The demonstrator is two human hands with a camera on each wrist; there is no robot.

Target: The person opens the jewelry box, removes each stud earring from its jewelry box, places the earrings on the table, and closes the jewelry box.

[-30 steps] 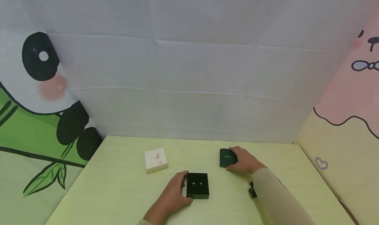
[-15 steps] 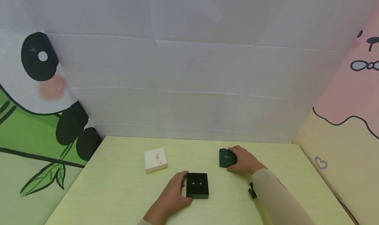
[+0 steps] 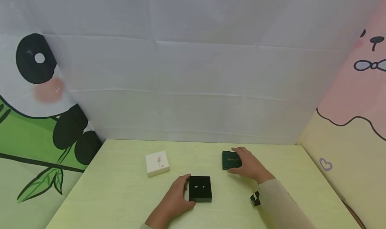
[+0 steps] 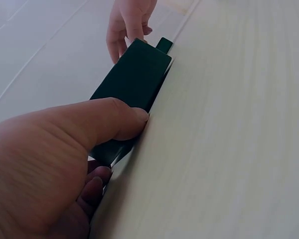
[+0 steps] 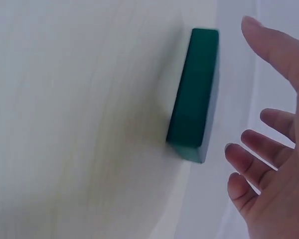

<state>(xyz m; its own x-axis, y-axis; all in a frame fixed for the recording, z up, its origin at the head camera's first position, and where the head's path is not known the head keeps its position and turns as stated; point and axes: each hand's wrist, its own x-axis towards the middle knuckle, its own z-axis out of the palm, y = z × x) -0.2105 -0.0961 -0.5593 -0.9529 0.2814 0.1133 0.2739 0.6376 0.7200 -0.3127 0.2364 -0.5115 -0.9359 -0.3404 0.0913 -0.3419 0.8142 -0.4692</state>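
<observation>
My left hand (image 3: 175, 199) grips the left side of an open dark green earring box (image 3: 200, 200), thumb at its near edge and fingers at its far side. Two star-shaped stud earrings (image 3: 200, 186) sit on its black insert. In the left wrist view the thumb presses along the green box (image 4: 134, 74). Farther back, my right hand (image 3: 249, 164) is spread around the right side of a dark green box lid (image 3: 230, 160) with gold lettering. The right wrist view shows a gap between the lid (image 5: 194, 94) and the loosely bent fingers (image 5: 259, 149).
A white box (image 3: 157, 163) with a pink flower print lies at the back left of the pale yellow table (image 3: 120, 188). A small black curled piece (image 3: 255, 199) shows beside the right sleeve. A white cloth wall (image 3: 196, 88) rises behind the table.
The right hand's fingers have loosened slightly from the lid, and the right forearm has shifted a little. The left hand and earring box stay in place; the head view has turned slightly.
</observation>
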